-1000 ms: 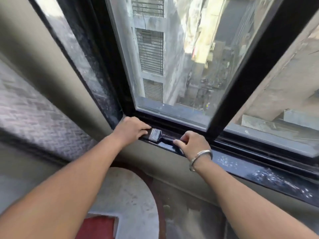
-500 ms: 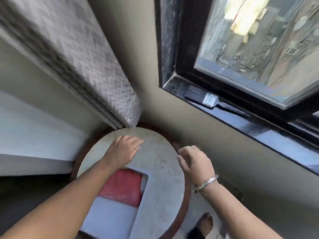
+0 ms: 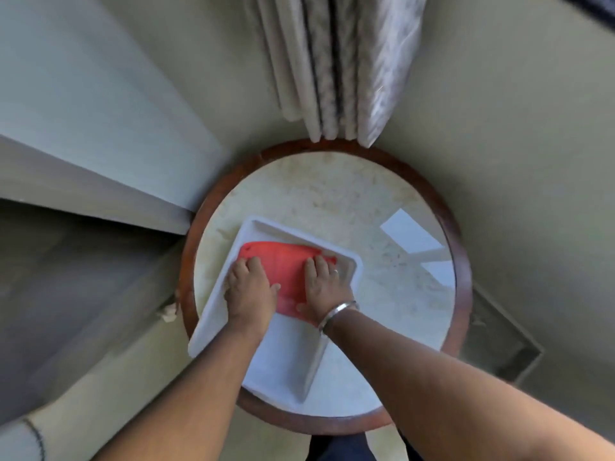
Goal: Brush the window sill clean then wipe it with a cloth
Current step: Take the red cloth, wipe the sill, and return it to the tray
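A red cloth (image 3: 288, 270) lies in a white tray (image 3: 286, 361) on a round marble-topped table (image 3: 332, 194). My left hand (image 3: 249, 291) sits on the cloth's left edge with the fingers curled onto it. My right hand (image 3: 327, 287), with a metal bangle at the wrist, grips the cloth's right side. The window sill and the brush are out of view; only a dark sliver of the window frame (image 3: 595, 1) shows at the top right corner.
A folded grey curtain (image 3: 339, 61) hangs down to the table's far edge. The table has a dark wooden rim (image 3: 461, 261) and stands against a beige wall. A white ledge (image 3: 83, 128) runs along the left.
My view has swung down from the window to the table. Both hands left the brush on the sill, dropped to the tray and closed onto the red cloth.
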`<state>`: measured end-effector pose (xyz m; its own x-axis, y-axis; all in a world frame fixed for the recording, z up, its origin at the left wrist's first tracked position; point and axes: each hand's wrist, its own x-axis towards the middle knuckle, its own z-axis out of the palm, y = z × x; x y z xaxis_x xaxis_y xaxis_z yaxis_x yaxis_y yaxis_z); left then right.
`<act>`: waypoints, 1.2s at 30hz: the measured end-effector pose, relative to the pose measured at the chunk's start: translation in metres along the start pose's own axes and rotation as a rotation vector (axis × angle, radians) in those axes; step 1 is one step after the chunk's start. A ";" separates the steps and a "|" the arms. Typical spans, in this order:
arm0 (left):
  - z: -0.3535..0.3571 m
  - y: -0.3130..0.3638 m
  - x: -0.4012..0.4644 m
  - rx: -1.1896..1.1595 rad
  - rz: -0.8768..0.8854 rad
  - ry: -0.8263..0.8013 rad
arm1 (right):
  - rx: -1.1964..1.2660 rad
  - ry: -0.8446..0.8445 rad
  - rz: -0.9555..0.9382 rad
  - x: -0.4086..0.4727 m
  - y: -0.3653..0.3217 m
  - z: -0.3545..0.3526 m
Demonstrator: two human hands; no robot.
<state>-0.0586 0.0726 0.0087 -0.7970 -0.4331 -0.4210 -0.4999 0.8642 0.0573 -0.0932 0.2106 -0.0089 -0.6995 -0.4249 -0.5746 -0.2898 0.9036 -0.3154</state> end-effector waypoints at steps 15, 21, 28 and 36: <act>-0.053 0.018 0.003 -0.892 -0.129 -0.531 | 0.487 -0.012 -0.010 -0.062 0.050 -0.096; -0.146 0.159 -0.018 -1.008 0.258 -0.951 | 0.531 0.290 0.080 -0.217 0.170 -0.184; -0.207 0.400 -0.128 -1.032 0.607 -1.021 | 0.378 0.780 0.399 -0.385 0.284 -0.237; -0.211 0.482 -0.162 -1.154 0.524 -0.697 | -0.273 0.737 0.248 -0.351 0.327 -0.262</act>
<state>-0.2421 0.5054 0.2952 -0.8151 0.3642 -0.4506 -0.4657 0.0507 0.8835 -0.1136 0.6690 0.2878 -0.9859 -0.1521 0.0691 -0.1522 0.9883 0.0047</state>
